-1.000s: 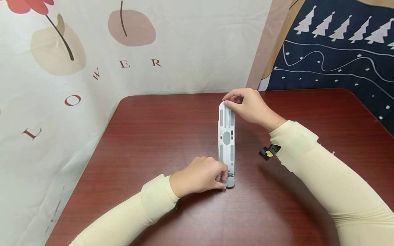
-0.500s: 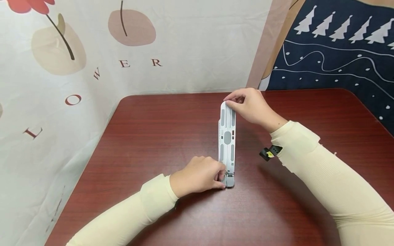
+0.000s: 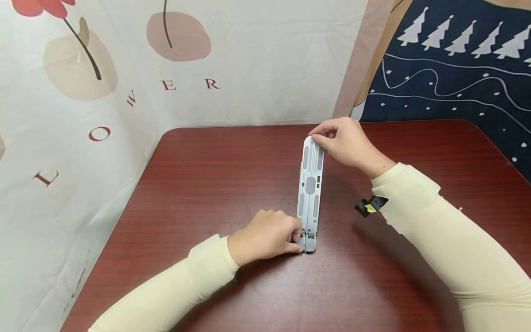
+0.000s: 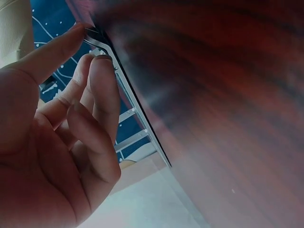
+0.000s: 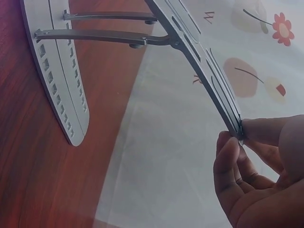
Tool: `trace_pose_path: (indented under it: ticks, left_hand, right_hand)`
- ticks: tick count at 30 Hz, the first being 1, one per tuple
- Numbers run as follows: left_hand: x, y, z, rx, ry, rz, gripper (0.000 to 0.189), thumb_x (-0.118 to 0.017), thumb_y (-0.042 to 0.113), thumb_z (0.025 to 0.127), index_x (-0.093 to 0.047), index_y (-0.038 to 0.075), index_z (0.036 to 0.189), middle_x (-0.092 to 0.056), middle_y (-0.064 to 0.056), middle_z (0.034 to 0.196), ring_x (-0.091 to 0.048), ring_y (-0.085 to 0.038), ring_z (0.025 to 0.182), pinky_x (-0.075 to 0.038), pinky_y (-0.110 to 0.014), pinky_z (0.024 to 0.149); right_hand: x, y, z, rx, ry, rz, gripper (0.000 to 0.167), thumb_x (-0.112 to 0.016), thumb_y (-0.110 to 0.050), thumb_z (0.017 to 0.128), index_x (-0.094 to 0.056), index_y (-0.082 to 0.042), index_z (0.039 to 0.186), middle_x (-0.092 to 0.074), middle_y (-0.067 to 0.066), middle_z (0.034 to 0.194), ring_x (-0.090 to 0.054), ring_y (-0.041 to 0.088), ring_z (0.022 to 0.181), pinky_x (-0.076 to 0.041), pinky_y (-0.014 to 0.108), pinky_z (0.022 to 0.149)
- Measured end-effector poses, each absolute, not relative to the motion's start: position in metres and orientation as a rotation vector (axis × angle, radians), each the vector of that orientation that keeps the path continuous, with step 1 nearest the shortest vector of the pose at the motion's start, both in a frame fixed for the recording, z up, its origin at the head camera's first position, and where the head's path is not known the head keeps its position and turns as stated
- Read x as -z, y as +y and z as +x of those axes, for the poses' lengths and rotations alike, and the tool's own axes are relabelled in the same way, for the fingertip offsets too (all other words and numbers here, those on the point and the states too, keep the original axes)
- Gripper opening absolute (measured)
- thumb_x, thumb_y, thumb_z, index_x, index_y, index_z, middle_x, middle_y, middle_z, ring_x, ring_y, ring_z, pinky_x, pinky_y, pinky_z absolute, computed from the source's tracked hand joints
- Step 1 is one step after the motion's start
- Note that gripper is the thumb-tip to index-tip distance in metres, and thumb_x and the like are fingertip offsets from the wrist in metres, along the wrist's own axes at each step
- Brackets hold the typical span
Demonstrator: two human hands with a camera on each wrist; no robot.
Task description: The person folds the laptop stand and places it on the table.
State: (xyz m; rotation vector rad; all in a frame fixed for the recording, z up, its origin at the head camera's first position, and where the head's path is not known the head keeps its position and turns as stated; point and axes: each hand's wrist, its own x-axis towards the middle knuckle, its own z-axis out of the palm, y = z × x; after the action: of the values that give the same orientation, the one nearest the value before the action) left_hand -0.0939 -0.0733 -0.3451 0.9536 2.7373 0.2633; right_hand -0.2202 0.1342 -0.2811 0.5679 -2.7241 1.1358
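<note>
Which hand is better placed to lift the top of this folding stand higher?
Probably the right hand: it pinches the raised far tip of the stand, clear of the table. The left hand grips the near hinge end, low by the tabletop.

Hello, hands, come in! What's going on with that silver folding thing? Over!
Left hand pinches the stand at its near end. Right hand pinches the raised far end. Nothing else near it on the table.

Home-like corner: red-brown table (image 3: pixel 207 184), flower-print cloth (image 3: pixel 124 78), tree-print cloth (image 3: pixel 456 69).
</note>
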Motion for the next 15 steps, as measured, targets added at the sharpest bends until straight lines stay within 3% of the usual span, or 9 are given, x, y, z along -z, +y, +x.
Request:
trace_pose_path:
  ticks: [15]
  left_hand:
    - [0.3469,-0.0697,-0.0921,-0.275,2.729,0.993,0.031,-0.082,0.047,0.077,-0.059,0.028,0.071,-0.052,0.018,0.06,-0.05,-0.003,0.056,-0.039,-0.029,0.05]
  right_hand:
    - [0.2748,0.137,-0.2192,-1.194,-2.783,0.516,0.013,-0.067,-0.008,0.094,-0.078,-0.006,0.101,-0.074,0.015,0.093,-0.064,0.021,0.068,-0.047,0.02,0.055]
